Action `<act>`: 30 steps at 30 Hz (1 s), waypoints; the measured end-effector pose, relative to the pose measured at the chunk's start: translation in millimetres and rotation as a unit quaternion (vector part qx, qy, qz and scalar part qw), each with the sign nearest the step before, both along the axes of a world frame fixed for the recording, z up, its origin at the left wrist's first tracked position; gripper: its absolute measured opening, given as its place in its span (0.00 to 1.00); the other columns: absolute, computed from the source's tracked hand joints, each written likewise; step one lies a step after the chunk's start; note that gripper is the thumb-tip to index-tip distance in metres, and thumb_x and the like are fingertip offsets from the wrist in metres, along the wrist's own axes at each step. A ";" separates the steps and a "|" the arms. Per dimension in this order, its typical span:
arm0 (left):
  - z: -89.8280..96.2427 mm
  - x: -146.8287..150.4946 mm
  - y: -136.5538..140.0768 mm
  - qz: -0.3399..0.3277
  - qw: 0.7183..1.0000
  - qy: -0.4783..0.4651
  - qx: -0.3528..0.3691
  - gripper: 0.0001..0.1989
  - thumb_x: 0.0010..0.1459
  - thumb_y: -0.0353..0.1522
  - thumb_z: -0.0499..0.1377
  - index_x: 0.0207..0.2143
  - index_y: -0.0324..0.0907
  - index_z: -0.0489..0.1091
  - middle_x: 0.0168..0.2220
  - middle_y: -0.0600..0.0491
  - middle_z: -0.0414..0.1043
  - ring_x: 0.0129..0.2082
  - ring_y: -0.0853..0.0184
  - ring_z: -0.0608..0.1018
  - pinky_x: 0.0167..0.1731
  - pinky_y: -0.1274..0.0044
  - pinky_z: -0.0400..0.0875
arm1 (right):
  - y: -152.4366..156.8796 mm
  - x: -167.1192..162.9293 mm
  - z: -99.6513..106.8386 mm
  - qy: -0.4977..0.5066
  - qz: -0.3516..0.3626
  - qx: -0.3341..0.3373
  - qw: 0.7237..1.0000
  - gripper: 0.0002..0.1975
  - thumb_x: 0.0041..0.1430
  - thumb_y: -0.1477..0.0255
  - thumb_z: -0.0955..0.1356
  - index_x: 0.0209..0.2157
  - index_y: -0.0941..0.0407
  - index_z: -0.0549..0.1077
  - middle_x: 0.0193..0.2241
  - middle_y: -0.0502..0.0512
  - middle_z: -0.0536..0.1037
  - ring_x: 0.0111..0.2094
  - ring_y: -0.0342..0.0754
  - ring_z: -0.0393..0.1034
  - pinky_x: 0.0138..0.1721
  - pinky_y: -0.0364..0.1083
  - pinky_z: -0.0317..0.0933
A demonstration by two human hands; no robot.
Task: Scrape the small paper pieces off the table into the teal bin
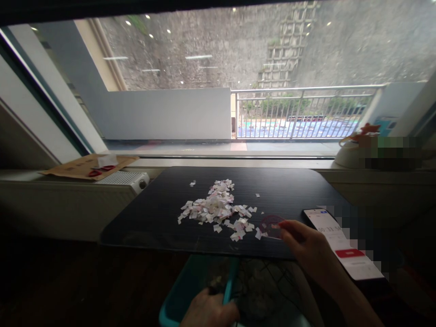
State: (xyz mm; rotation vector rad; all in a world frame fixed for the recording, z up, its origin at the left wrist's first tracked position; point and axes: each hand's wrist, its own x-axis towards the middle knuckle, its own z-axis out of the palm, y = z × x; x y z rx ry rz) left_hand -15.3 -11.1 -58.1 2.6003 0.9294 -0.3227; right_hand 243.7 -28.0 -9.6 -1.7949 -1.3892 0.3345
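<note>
A loose pile of small white paper scraps [216, 204] lies on the black tabletop [153, 218]. To its right, my right hand [304, 240] is closed in a pinch on a see-through pinkish plastic piece [272, 222], rounded at the top and straighter below. A few scraps lie against the left side of this piece, close to the table's front edge. Below that edge, my left hand [209, 311] is closed around the rim of a teal bin [179, 290]. The bin's inside is dark, and its contents are hard to make out.
A phone [340, 240] showing a timer lies at the table's right. Red-handled scissors [100, 170] rest on a brown paper envelope [78, 165] on the left sill, beside a white radiator [126, 179]. Behind the table is a large window; a white rounded object [347, 154] stands right.
</note>
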 end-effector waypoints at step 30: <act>-0.8 -4.9 -5.2 0.006 0.998 -0.065 -0.002 0.06 0.52 0.35 0.62 0.34 0.47 0.70 0.33 0.55 0.74 0.34 0.61 0.76 0.37 0.77 0.65 | 13.7 -9.8 -0.8 -0.025 0.009 0.003 1.000 0.15 0.56 0.63 0.63 0.38 0.54 0.78 0.33 0.54 0.82 0.33 0.50 0.76 0.34 0.45 0.67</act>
